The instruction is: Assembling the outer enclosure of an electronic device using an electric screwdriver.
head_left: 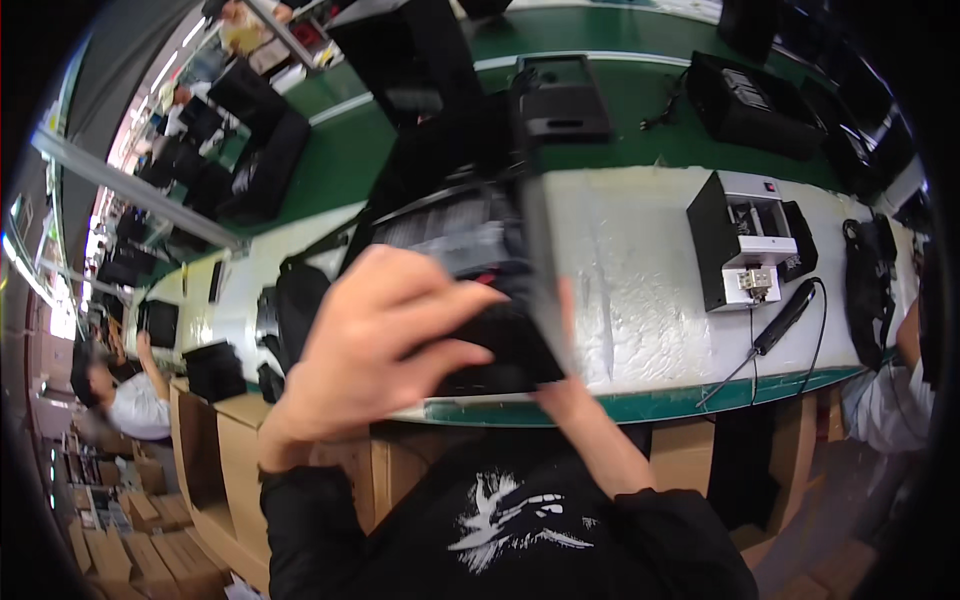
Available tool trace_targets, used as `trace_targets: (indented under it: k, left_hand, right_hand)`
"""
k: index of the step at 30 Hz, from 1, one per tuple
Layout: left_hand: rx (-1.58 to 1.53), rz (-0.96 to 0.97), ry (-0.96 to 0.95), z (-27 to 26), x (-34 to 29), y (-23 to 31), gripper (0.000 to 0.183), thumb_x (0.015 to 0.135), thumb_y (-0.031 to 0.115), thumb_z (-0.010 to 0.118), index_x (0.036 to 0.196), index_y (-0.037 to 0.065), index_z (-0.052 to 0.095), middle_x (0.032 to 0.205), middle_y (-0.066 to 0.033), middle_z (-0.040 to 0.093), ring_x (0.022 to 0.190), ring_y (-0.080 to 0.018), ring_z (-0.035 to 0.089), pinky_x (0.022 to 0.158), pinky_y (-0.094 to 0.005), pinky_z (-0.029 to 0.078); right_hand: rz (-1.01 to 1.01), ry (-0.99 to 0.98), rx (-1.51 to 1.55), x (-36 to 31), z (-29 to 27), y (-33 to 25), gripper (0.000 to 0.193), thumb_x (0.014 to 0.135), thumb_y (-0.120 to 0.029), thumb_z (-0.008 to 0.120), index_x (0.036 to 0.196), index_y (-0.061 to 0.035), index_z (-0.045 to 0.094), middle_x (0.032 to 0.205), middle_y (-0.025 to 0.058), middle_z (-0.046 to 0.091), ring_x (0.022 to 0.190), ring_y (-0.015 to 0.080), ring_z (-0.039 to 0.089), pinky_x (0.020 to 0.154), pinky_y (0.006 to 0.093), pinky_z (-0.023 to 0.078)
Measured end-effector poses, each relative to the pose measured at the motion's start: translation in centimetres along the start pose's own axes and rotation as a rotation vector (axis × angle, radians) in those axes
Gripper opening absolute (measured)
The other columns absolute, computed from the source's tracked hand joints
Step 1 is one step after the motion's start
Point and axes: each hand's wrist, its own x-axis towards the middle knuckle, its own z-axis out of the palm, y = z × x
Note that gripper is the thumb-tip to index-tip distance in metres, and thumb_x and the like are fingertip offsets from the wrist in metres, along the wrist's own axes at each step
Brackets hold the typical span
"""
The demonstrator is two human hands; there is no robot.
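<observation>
Grips glossy black rectangular box (500,350) with mostly hidden right hand (563,396); holds left hand (385,320) part-open before it, thumb and forefinger apart.

"Where is the left hand?"

"Bare left hand (375,320), back of the hand upward and slightly blurred, spans mid-view; its index finger (452,306) and thumb (442,368) extend rightward, tips apart."

"And below it?"

"The bare left wrist (292,412) rises from a long black fabric left sleeve (310,525)."

"The other side?"

"Bare right hand (567,402) is mostly hidden, its grip unreadable. The bare right forearm (610,452) slants up and leftward from a matching black fabric right sleeve (672,545), which leaves more skin exposed."
</observation>
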Motion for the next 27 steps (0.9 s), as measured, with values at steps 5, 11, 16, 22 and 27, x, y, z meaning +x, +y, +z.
trace_targets:
  k: [5, 11, 16, 22, 27]
  left_hand:
    - [-0.184, 0.209, 0.075, 10.0, -1.2, 2.2, 0.032, 0.062, 0.010, 0.072, 0.094, 0.006, 0.067, 0.072, -0.0013, 0.050, 0.067, -0.0193, 0.051, 0.065, -0.0303, 0.040]
    - [-0.245, 0.166, -0.016, 18.4, -5.0, 5.8, 0.041, 0.065, 0.004, 0.060, 0.106, 0.004, 0.063, 0.080, -0.0037, 0.051, 0.077, -0.0204, 0.053, 0.080, -0.0327, 0.044]
    - [-0.268, 0.162, -0.030, 19.8, -6.4, 7.1, 0.037, 0.068, 0.006, 0.061, 0.105, 0.007, 0.065, 0.099, -0.0045, 0.059, 0.089, -0.0182, 0.056, 0.088, -0.0345, 0.044]
    - [-0.400, 0.138, 0.067, 19.9, -6.2, 7.0, 0.025, 0.069, 0.006, 0.065, 0.094, 0.009, 0.067, 0.099, -0.0028, 0.061, 0.088, -0.0167, 0.059, 0.081, -0.0323, 0.047]
    - [-0.102, 0.336, 0.218, 21.0, -6.1, 6.2, 0.021, 0.071, 0.013, 0.066, 0.091, 0.009, 0.067, 0.090, -0.0002, 0.062, 0.078, -0.0148, 0.058, 0.071, -0.0283, 0.046]
  right_hand:
    - [-0.196, 0.222, 0.008, -5.2, -7.4, -3.9, 0.067, 0.094, -0.053, 0.020, 0.134, -0.0034, 0.039, 0.126, 0.0146, 0.052, 0.110, 0.0275, 0.055, 0.096, 0.0419, 0.045]
    - [-0.500, 0.490, -0.735, -10.3, -11.2, -9.4, 0.050, 0.097, -0.026, 0.040, 0.139, 0.0010, 0.035, 0.138, 0.0199, 0.042, 0.132, 0.0260, 0.036, 0.112, 0.0365, 0.021]
    - [-0.758, 0.419, -1.756, -6.1, -5.4, -12.6, 0.035, 0.082, -0.005, 0.062, 0.116, -0.0011, 0.058, 0.126, 0.0149, 0.054, 0.120, 0.0272, 0.049, 0.101, 0.0352, 0.036]
    - [-0.647, 0.256, -2.026, -0.3, -1.0, -14.2, 0.032, 0.082, -0.014, 0.064, 0.111, -0.0012, 0.060, 0.101, 0.0163, 0.064, 0.091, 0.0257, 0.065, 0.082, 0.0338, 0.050]
    - [0.192, 0.256, -2.362, 3.7, -1.5, -13.7, 0.055, 0.078, -0.033, 0.064, 0.122, -0.0020, 0.051, 0.087, 0.0245, 0.065, 0.082, 0.0420, 0.062, 0.078, 0.0448, 0.049]
